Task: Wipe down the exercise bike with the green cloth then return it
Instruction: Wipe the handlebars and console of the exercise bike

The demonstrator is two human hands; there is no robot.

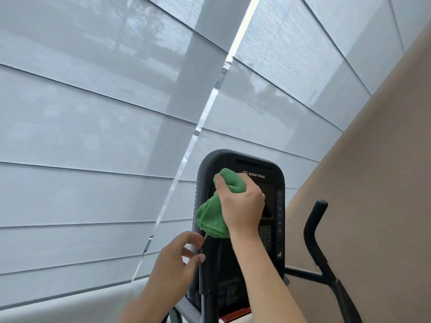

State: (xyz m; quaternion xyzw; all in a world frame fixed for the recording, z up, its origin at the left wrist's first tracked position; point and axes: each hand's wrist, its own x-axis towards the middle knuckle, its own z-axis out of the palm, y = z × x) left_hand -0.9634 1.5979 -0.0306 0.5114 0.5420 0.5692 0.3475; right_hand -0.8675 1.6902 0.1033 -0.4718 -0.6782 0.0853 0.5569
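Note:
The exercise bike's black console (275, 173), marked STAR TRAC, stands upright in the lower middle of the view. My right hand (242, 206) grips a bunched green cloth (211, 220) and presses it against the console's upper face; part of the cloth hangs down to the left of my wrist. My left hand (177, 259) is lower and to the left, fingers spread, with the fingertips touching the console's left edge. It holds nothing. A keypad (265, 234) shows on the console's right side.
A black handlebar (314, 229) rises at the right of the console. Grey window blinds (93, 136) fill the background, with a bright gap between two panels. A beige wall (373, 183) stands at the right.

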